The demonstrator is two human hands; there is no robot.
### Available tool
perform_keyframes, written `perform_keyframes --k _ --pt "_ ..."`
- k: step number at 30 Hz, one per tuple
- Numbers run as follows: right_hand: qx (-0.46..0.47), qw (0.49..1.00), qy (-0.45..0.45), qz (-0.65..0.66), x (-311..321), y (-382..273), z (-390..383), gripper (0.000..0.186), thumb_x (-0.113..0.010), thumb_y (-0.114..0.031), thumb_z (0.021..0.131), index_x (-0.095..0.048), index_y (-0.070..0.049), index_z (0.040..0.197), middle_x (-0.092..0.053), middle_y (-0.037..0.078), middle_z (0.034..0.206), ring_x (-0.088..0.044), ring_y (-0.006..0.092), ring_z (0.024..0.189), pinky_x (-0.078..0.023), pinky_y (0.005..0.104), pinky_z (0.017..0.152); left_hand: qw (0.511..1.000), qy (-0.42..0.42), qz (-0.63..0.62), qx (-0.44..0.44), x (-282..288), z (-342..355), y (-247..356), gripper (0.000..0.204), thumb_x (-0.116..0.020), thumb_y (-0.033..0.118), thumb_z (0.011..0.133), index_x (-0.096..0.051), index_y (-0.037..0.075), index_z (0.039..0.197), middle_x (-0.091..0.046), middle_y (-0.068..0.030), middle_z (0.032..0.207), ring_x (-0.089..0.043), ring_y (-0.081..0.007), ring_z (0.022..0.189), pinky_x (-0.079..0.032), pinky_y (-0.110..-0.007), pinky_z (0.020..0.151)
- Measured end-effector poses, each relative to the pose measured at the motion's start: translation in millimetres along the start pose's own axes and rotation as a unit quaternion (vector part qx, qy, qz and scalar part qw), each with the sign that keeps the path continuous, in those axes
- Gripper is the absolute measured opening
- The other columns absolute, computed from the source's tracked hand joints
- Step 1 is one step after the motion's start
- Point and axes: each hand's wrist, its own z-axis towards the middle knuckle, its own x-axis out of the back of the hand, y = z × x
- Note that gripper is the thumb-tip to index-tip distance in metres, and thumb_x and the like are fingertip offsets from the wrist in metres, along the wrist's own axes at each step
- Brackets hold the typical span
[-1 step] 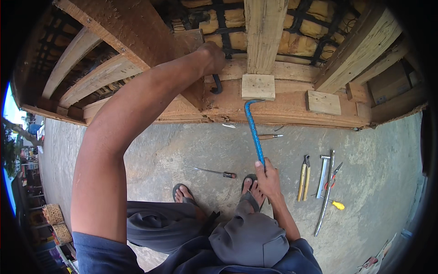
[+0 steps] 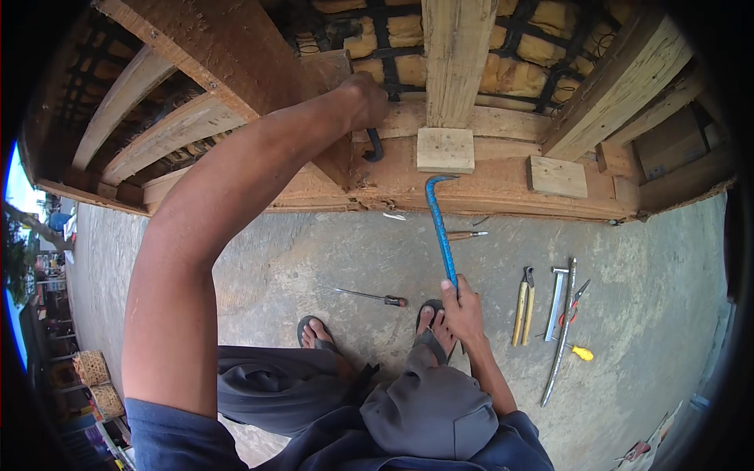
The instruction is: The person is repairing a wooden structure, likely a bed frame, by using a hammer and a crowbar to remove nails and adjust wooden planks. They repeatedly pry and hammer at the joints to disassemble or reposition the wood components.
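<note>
My left hand (image 2: 365,100), closed, reaches up beside a wooden beam (image 2: 236,71) of the frame; a black hooked bar (image 2: 372,149) sticks out below its fingers, and the grip itself is mostly hidden. My right hand (image 2: 462,302) holds a blue pry bar (image 2: 440,228) upright, its bent tip just below a pale wood block (image 2: 444,147). A second pale block (image 2: 556,176) sits on the lower rail (image 2: 393,192) to the right. Behind the beams are black straps over yellowish padding (image 2: 526,71).
Tools lie on the concrete floor (image 2: 267,267): a screwdriver (image 2: 393,300), long-handled pliers (image 2: 519,318), a metal rod (image 2: 550,373), scissors (image 2: 568,315), a yellow-handled tool (image 2: 581,352) and a slim tool (image 2: 463,235). My sandalled feet (image 2: 436,330) are below. Woven baskets (image 2: 94,369) stand at left.
My right hand has shifted very slightly down and to the right with the blue pry bar. My left hand looks unmoved.
</note>
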Motion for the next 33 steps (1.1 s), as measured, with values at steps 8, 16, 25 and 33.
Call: perform_keyframes --k 8,16,25,33 --pt "-0.042 0.999 0.028 0.002 3.2 19.8 -20.9 0.037 -0.052 -0.038 0.104 -0.058 -0.002 0.099 -0.062 0.021 0.067 -0.068 0.0430 0.067 -0.049 0.0455 0.058 0.986 0.087 0.145 0.011 31.0 -8.1 23.6 0.016 -0.065 0.017 0.091 -0.079 0.014 0.099 -0.076 -0.0003 0.104 -0.071 -0.0188 0.103 -0.051 -0.034 0.087" --pt "-0.093 0.982 0.034 -0.161 29.1 60.6 -40.9 0.038 -0.054 -0.040 0.103 -0.061 -0.002 0.105 -0.066 0.030 0.074 -0.067 0.0509 0.076 -0.051 0.0573 0.065 0.989 0.083 -0.120 -0.006 39.6 -95.6 101.0 0.021 -0.058 0.014 0.093 -0.072 0.004 0.105 -0.075 -0.0118 0.095 -0.073 -0.0289 0.090 -0.054 -0.040 0.083" --pt "-0.130 0.948 0.048 -0.286 45.0 103.0 -47.7 0.043 -0.053 -0.045 0.101 -0.064 -0.005 0.111 -0.068 0.033 0.080 -0.068 0.0533 0.083 -0.054 0.0597 0.072 0.883 -0.120 -0.453 0.012 -104.7 -103.8 197.8 0.030 -0.056 0.028 0.100 -0.067 0.011 0.122 -0.072 -0.0189 0.110 -0.067 -0.0382 0.108 -0.051 -0.053 0.092" --pt "-0.153 0.943 0.065 -0.287 39.9 151.1 -52.5 0.045 -0.057 -0.048 0.098 -0.066 -0.005 0.108 -0.070 0.031 0.091 -0.068 0.0517 0.092 -0.054 0.0577 0.080 0.717 0.039 -0.686 0.118 -135.4 -81.0 240.3 0.032 -0.055 0.033 0.101 -0.065 0.007 0.117 -0.070 -0.0179 0.101 -0.068 -0.0341 0.097 -0.052 -0.049 0.085"
